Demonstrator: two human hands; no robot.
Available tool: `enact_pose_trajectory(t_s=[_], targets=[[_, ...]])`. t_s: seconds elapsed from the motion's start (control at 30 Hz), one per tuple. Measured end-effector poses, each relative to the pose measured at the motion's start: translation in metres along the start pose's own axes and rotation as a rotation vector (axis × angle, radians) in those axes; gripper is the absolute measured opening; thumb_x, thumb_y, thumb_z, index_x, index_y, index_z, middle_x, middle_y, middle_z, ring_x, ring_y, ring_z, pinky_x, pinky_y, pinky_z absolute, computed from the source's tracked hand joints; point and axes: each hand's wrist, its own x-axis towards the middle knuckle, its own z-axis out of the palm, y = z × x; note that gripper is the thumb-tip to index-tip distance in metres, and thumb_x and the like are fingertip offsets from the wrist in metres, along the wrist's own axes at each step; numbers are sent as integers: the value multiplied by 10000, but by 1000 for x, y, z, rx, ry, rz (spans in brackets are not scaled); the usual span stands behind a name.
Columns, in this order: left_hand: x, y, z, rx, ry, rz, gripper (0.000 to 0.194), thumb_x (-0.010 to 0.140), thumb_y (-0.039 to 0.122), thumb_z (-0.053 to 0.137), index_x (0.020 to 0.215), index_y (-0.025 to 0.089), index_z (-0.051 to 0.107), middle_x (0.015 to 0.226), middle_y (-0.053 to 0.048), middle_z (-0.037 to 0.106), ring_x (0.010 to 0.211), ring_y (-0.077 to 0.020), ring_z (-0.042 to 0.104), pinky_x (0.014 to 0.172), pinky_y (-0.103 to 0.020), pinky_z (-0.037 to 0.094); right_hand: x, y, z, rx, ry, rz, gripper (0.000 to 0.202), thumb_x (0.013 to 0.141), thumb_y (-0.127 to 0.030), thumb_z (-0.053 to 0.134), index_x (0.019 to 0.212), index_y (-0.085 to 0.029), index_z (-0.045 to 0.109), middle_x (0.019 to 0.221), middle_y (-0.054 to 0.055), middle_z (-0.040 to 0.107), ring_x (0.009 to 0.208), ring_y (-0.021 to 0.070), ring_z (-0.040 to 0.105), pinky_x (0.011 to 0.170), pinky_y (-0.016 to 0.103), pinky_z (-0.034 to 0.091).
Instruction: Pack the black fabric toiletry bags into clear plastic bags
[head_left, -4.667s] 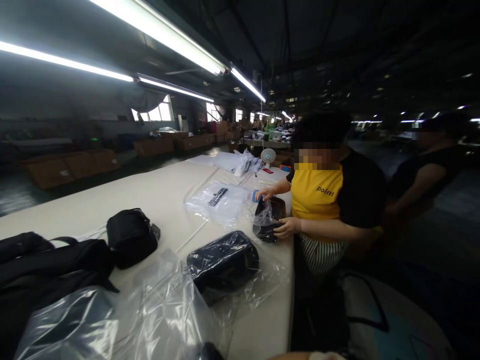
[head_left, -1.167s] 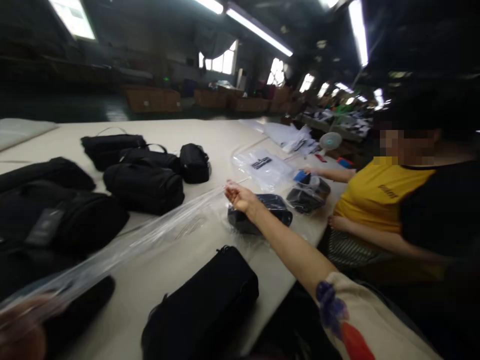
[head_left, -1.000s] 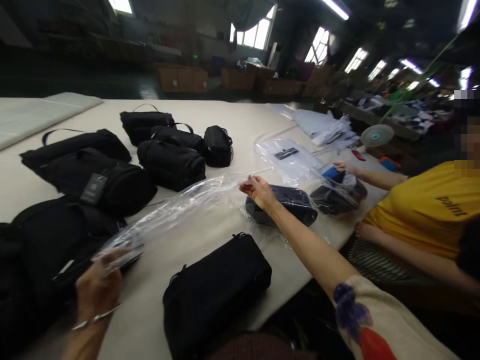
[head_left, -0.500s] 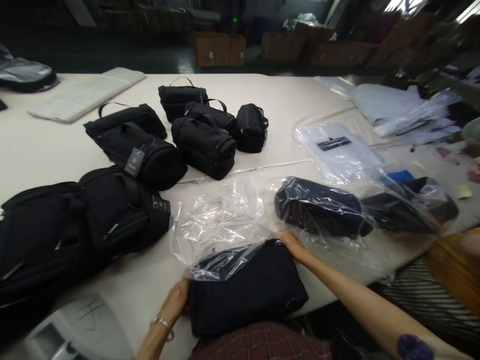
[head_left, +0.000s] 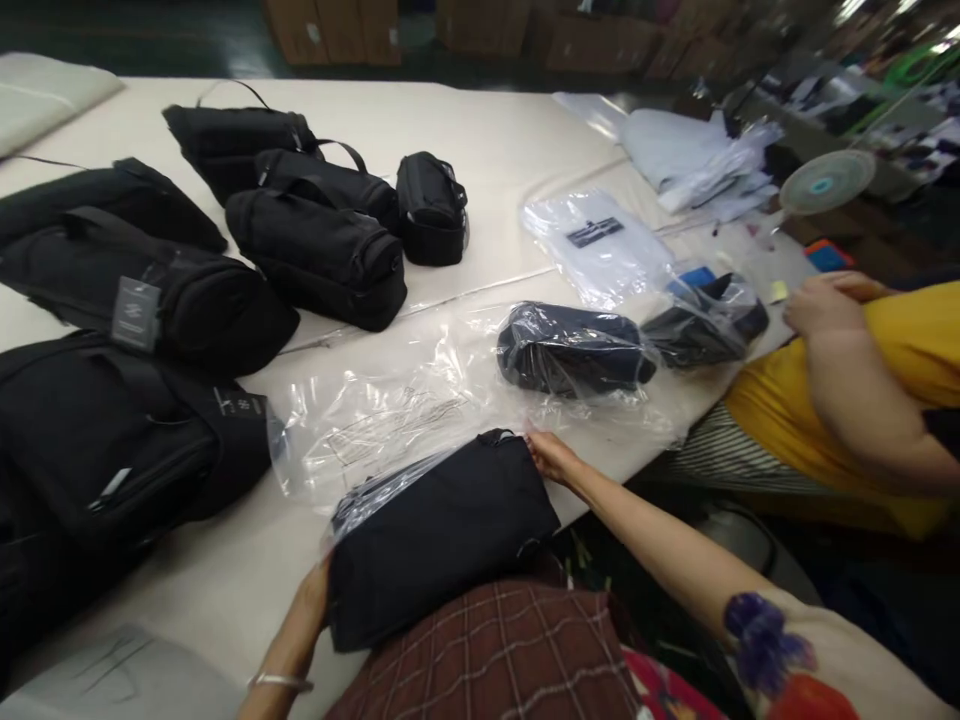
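A black fabric bag (head_left: pixel 442 540) lies at the table's near edge against a checked brown apron (head_left: pixel 480 655). Its far left edge is inside the mouth of a clear plastic bag (head_left: pixel 390 410), which spreads flat beyond it. At the left end, my left hand (head_left: pixel 309 600) is closed round the plastic edge, against the black bag's side; its fingertips are partly hidden. By the far right corner, my right hand (head_left: pixel 551 457) pinches the other side of the plastic opening. A dark plastic-wrapped bag (head_left: pixel 574 350) lies just beyond that hand.
Several black bags stand on the left, including a tagged bag (head_left: pixel 172 290) and a large bag (head_left: pixel 127 430). A stack of clear plastic bags (head_left: pixel 600 245) lies at the back right. Another person's arm (head_left: pixel 862 370) is at the right, near a second wrapped bag (head_left: pixel 705 320).
The view has swung right and down, bringing in more of the other person. The black bag sits more slanted, and less of its top is under the plastic. Both hands keep their hold.
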Motion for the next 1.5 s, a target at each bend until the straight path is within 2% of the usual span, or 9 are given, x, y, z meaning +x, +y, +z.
enact_pose_trajectory(t_s=[0.17,0.3,0.47,0.57,0.93,1.17,1.37,1.43,1.5], targets=[[-24,21,-8,113,-25,-103,770,824,744,337,1346,199,492,1413,-128,545,1218,-328,582,768,-385,615,-50,6,-21,-49,112,-133,146,795,-326,659,807,-181,646,735,18,648,623,154,578,567,252,471],[-33,33,-3,146,-28,-200,801,836,774,193,1404,244,388,1401,-143,547,1102,-273,663,679,-313,609,-108,-8,-40,-229,258,-561,174,875,-297,606,1006,-240,706,1030,50,694,917,199,635,821,315,508],[-30,34,-4,167,-82,-186,803,845,764,215,1429,228,344,1436,-154,498,1171,-289,621,697,-313,608,-150,-25,-37,-475,-130,-1062,220,937,-295,595,1120,-231,698,1055,68,714,990,188,636,919,347,503],[-30,38,-7,135,-110,-195,789,845,759,233,1412,229,377,1429,-157,501,1187,-305,604,708,-331,608,-148,-23,-31,-596,-145,-1144,244,933,-262,602,1152,-187,681,1047,93,705,966,191,622,894,354,511],[-34,30,-7,115,-124,-74,771,813,771,335,1354,235,450,1462,-101,486,1260,-305,549,746,-302,612,-145,3,-18,-930,117,-1144,240,981,-170,382,819,-183,559,792,59,531,772,200,464,718,344,408],[-24,20,-19,106,-191,-131,764,825,767,346,1387,255,416,1508,-88,432,1308,-315,502,780,-321,617,-155,7,-21,-502,121,-902,198,1008,-240,357,841,-214,460,837,29,494,790,172,489,743,318,419],[-33,31,-10,106,-112,-152,775,802,787,339,1348,249,456,1439,-97,511,1275,-319,533,771,-316,617,-186,-20,-25,134,-122,-490,293,984,-485,424,931,-210,508,666,-16,556,529,116,473,486,235,371],[-37,36,-7,123,-87,-138,778,806,783,316,1343,239,461,1419,-111,524,1253,-313,553,757,-307,616,-183,-23,-34,324,-151,-419,324,950,-531,475,913,-211,509,660,-8,582,522,121,520,466,226,380],[-39,38,-5,150,-90,-116,782,818,773,286,1357,231,447,1418,-119,519,1253,-308,555,753,-305,616,-169,-16,-52,382,-69,-404,342,925,-548,502,867,-212,502,769,27,627,604,140,593,518,243,441]])
